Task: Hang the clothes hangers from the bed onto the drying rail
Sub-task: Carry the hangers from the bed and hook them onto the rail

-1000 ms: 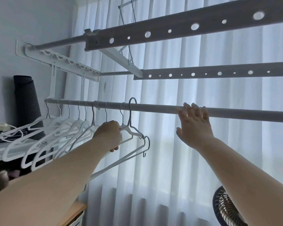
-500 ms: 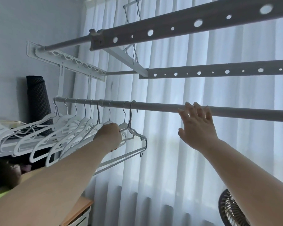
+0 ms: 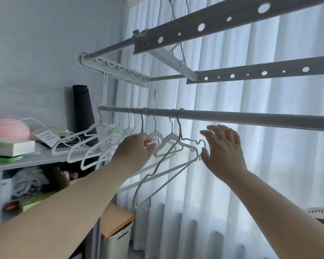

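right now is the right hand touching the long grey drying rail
Apart: the head view shows the right hand below the long grey drying rail, with white curtain visible between its fingertips and the rail.

Reaching up and forward with bare left forearm (image 3: 73,208) from lower left and bare right forearm (image 3: 281,208) from lower right. Gripping shoulder of white hanger (image 3: 158,136) with left hand (image 3: 134,150), fingers (image 3: 147,142) curled, knuckles toward camera. Holding right hand (image 3: 223,148) open, back toward camera, fingers spread and slightly bent, thumb low, pointing left. Hands near, not touching.
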The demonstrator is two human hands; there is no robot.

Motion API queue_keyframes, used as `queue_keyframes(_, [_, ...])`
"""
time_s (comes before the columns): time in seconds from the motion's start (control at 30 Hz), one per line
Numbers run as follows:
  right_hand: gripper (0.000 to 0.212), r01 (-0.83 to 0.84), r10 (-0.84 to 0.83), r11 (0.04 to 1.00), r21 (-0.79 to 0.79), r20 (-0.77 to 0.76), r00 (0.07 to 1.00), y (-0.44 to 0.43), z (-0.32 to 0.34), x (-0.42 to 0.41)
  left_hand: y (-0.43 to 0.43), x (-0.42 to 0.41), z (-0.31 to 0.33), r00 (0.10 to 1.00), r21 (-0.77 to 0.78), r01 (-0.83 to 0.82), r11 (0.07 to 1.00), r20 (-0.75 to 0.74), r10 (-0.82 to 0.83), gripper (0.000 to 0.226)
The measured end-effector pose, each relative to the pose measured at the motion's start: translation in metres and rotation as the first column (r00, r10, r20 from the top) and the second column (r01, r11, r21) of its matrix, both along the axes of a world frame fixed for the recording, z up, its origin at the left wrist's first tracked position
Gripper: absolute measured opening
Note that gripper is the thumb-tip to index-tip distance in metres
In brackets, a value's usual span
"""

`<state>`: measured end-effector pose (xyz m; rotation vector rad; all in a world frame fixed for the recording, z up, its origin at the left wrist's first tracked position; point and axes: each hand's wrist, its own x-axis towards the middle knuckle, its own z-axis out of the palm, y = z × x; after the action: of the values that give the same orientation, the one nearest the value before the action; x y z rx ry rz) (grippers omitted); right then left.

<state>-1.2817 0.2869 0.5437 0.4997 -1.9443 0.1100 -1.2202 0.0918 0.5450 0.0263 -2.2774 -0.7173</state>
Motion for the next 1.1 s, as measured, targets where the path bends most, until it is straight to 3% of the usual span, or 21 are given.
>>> queue_keyframes(0.23, [0.033,-0.301,0.301,0.953,-0.035,0.204,0.931,-0.071,-0.005,0.051,-0.058,0.067,-0.024,0.995,0.067,-0.067,0.996,-0.072,0.072,0.017])
queue_keyframes(0.33, [0.031,-0.370,0.360,0.928,-0.048,0.372,0.855,-0.109,-0.008,0.084,-0.094,0.115,-0.040,0.990,0.121,-0.137,0.983,-0.025,0.141,0.014])
queue_keyframes(0.53, [0.027,-0.561,0.448,0.828,-0.002,0.603,0.659,-0.198,-0.043,0.168,-0.165,0.260,-0.097,0.918,0.203,-0.394,0.896,0.126,0.375,0.035])
queue_keyframes(0.67, [0.024,-0.713,0.523,0.702,-0.007,0.684,0.508,-0.257,-0.083,0.248,-0.205,0.385,-0.153,0.793,0.272,-0.607,0.747,0.265,0.548,0.036])
queue_keyframes(0.87, [0.017,-0.865,0.471,0.502,-0.016,0.844,0.258,-0.337,-0.153,0.389,-0.213,0.585,-0.224,0.534,0.290,-0.846,0.448,0.471,0.703,0.032])
queue_keyframes(1.0, [0.013,-0.930,0.364,0.367,-0.008,0.922,0.135,-0.384,-0.202,0.482,-0.204,0.702,-0.275,0.313,0.250,-0.947,0.200,0.593,0.742,0.034])
queue_keyframes(1.1, [0.017,-0.963,0.257,0.267,0.021,0.962,0.092,-0.415,-0.233,0.550,-0.196,0.776,-0.311,0.151,0.236,-0.972,-0.009,0.651,0.744,0.034])
